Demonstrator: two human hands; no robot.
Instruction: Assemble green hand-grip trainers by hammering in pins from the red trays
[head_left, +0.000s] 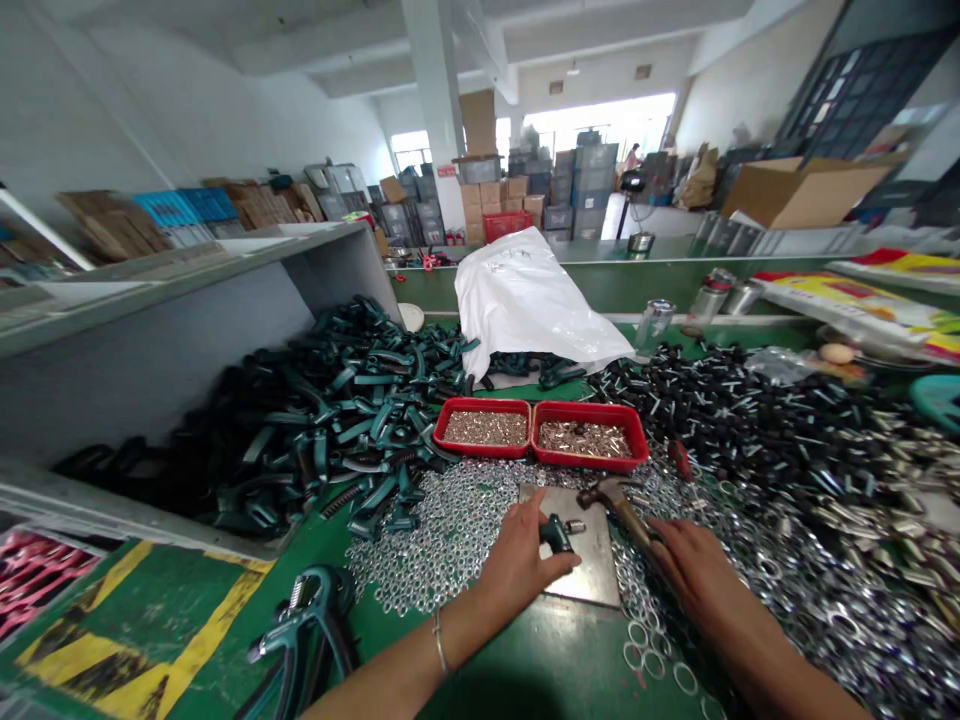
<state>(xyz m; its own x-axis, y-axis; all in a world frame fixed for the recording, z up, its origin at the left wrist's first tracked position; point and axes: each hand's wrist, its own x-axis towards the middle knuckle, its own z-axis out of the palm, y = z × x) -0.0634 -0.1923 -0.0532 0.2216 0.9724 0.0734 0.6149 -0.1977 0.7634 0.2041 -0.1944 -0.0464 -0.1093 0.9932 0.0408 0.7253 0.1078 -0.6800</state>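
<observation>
Long green workbench point(517, 665), stock heaped for reach: teal-and-black grip handles point(337, 420) left, small black-and-silver parts point(750, 430) right, loose steel washers point(442, 540) between. Two red trays of small metal pieces point(480, 405) sit just past a flat steel plate point(592, 560), placed near the bench's front edge as hard backing. Left hand point(517, 565) closed on a small teal part point(556, 535), pinning it on the plate. Right hand point(694, 570) clamped on a brown-handled hammer point(611, 500), head just off the part.
</observation>
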